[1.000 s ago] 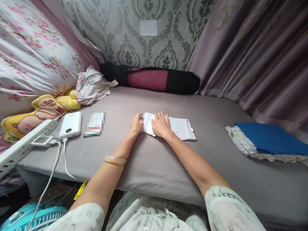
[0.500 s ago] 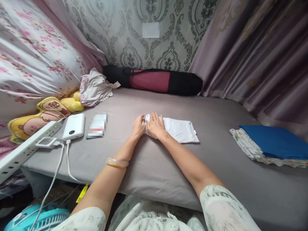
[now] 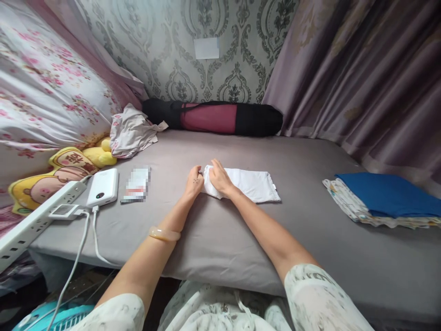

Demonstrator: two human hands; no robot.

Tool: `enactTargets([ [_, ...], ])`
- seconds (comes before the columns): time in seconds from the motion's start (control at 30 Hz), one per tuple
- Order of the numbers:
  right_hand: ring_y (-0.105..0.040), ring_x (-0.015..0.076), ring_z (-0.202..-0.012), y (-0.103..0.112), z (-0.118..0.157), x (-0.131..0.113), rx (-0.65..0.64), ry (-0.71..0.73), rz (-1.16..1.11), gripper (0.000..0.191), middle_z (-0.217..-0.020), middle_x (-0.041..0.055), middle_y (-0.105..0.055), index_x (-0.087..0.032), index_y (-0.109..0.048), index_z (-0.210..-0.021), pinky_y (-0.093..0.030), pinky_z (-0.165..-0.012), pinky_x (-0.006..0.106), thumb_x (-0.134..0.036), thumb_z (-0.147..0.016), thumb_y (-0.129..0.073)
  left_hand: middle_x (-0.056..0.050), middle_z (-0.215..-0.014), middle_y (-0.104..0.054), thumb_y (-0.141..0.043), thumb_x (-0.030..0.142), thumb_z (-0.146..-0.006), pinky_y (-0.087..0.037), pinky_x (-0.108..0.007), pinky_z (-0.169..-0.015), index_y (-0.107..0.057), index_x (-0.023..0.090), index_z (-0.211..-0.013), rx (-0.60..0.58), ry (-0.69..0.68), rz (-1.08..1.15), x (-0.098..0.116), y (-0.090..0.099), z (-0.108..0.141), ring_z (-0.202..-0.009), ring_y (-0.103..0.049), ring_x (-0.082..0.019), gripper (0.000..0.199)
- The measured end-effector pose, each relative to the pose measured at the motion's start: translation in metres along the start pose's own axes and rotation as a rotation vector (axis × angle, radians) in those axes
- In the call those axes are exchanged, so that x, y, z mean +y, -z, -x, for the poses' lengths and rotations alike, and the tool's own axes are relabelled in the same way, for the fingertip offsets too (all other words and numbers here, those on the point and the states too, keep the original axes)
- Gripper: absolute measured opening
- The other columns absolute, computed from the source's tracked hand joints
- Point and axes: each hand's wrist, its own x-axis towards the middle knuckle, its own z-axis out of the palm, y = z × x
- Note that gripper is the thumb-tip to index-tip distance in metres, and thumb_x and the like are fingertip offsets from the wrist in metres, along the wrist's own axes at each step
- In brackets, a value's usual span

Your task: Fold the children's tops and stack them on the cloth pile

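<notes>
A folded white garment (image 3: pixel 253 184) lies flat on the grey bed sheet, with a small tag at its right end. My left hand (image 3: pixel 195 183) is closed at its left end, with the fingers curled against the fabric. On the garment's left part rests my right hand (image 3: pixel 219 178), turned on its side and its fingers bent in on a bunched bit of cloth. Its fingertips are partly hidden. Both hands are close together, with a strip of the white fabric between them.
On the left are a power strip (image 3: pixel 44 220), a white power bank (image 3: pixel 102 187) and a blurred packet (image 3: pixel 137 185). A black and maroon bag (image 3: pixel 208 118) lies along the wall. Folded blue cloth (image 3: pixel 389 193) sits at the right.
My right hand has gone from lying flat on the garment to a curled, sideways grip. My left hand stays at the left end. The view has shifted slightly.
</notes>
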Motion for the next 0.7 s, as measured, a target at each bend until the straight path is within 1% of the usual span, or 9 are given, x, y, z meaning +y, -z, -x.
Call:
enactTargets([
  [0.03, -0.024, 0.0164, -0.145, 0.007, 0.004, 0.008, 0.032, -0.012, 0.0, 0.056, -0.157, 0.0134, -0.03, -0.005, -0.032, -0.149, -0.019, -0.117, 0.031, -0.023, -0.098, -0.021, -0.015, -0.128, -0.062, -0.035, 0.009, -0.082, -0.042, -0.041, -0.108, -0.055, 0.013, -0.125, 0.003, -0.032, -0.039, 0.004, 0.0, 0.001, -0.124, -0.055, -0.024, 0.048],
  [0.07, -0.023, 0.0178, -0.146, 0.015, 0.01, 0.016, 0.052, -0.02, 0.017, 0.055, -0.157, 0.013, -0.03, -0.006, -0.032, -0.149, -0.017, -0.118, 0.034, -0.024, -0.097, -0.023, -0.015, -0.13, -0.06, -0.036, 0.011, -0.084, -0.041, -0.042, -0.108, -0.054, 0.014, -0.127, -0.002, -0.086, -0.081, 0.01, -0.001, 0.003, -0.125, -0.054, -0.024, 0.047],
  [0.13, -0.019, 0.0223, -0.147, 0.028, 0.024, 0.035, 0.041, -0.032, 0.076, 0.055, -0.159, 0.0122, -0.027, -0.01, -0.032, -0.15, -0.012, -0.119, 0.044, -0.028, -0.098, -0.025, -0.015, -0.136, -0.056, -0.039, 0.017, -0.087, -0.037, -0.042, -0.111, -0.051, 0.015, -0.131, -0.053, -0.244, -0.17, 0.023, -0.005, 0.008, -0.13, -0.049, -0.024, 0.045],
  [0.2, -0.014, 0.025, -0.148, 0.036, 0.039, 0.051, -0.017, -0.02, 0.151, 0.055, -0.16, 0.0118, -0.024, -0.012, -0.032, -0.151, -0.007, -0.119, 0.051, -0.032, -0.099, -0.025, -0.015, -0.145, -0.048, -0.043, 0.024, -0.09, -0.029, -0.045, -0.116, -0.047, 0.016, -0.135, -0.165, -0.414, -0.263, 0.037, -0.011, 0.014, -0.138, -0.041, -0.025, 0.047],
  [0.27, -0.012, 0.0252, -0.149, 0.039, 0.05, 0.061, -0.073, 0.001, 0.214, 0.056, -0.161, 0.0111, -0.022, -0.013, -0.031, -0.151, -0.003, -0.118, 0.052, -0.033, -0.099, -0.025, -0.015, -0.151, -0.041, -0.041, 0.028, -0.092, -0.018, -0.05, -0.119, -0.044, 0.016, -0.139, -0.283, -0.519, -0.355, 0.048, -0.019, 0.019, -0.144, -0.03, -0.027, 0.049],
  [0.37, -0.013, 0.0244, -0.148, 0.034, 0.057, 0.067, -0.097, -0.003, 0.248, 0.056, -0.161, 0.0099, -0.023, -0.014, -0.031, -0.151, -0.005, -0.119, 0.05, -0.032, -0.099, -0.025, -0.016, -0.155, -0.035, -0.032, 0.031, -0.097, -0.013, -0.055, -0.118, -0.038, 0.013, -0.145, -0.421, -0.529, -0.446, 0.053, -0.027, 0.023, -0.147, -0.023, -0.029, 0.052],
  [0.43, -0.016, 0.0248, -0.148, 0.031, 0.057, 0.066, -0.084, -0.019, 0.248, 0.056, -0.16, 0.0095, -0.025, -0.014, -0.033, -0.151, -0.007, -0.118, 0.05, -0.032, -0.098, -0.026, -0.016, -0.156, -0.033, -0.027, 0.033, -0.098, -0.014, -0.055, -0.118, -0.034, 0.012, -0.148, -0.463, -0.507, -0.475, 0.052, -0.031, 0.023, -0.147, -0.022, -0.03, 0.054],
  [0.57, -0.02, 0.0258, -0.146, 0.029, 0.055, 0.064, -0.059, -0.025, 0.235, 0.055, -0.159, 0.0098, -0.028, -0.015, -0.035, -0.15, -0.009, -0.118, 0.05, -0.033, -0.098, -0.027, -0.016, -0.157, -0.03, -0.025, 0.032, -0.098, -0.014, -0.054, -0.118, -0.031, 0.011, -0.15, -0.473, -0.493, -0.513, 0.05, -0.033, 0.022, -0.147, -0.021, -0.03, 0.056],
  [0.7, -0.013, 0.0233, -0.149, 0.038, 0.056, 0.07, -0.109, -0.041, 0.178, 0.058, -0.161, 0.0099, -0.021, -0.015, -0.027, -0.153, -0.007, -0.118, 0.048, -0.038, -0.1, -0.023, -0.016, -0.156, -0.032, -0.026, 0.036, -0.099, -0.015, -0.055, -0.117, -0.033, 0.013, -0.149, -0.469, -0.49, -0.528, 0.052, -0.028, 0.021, -0.147, -0.024, -0.03, 0.055],
])
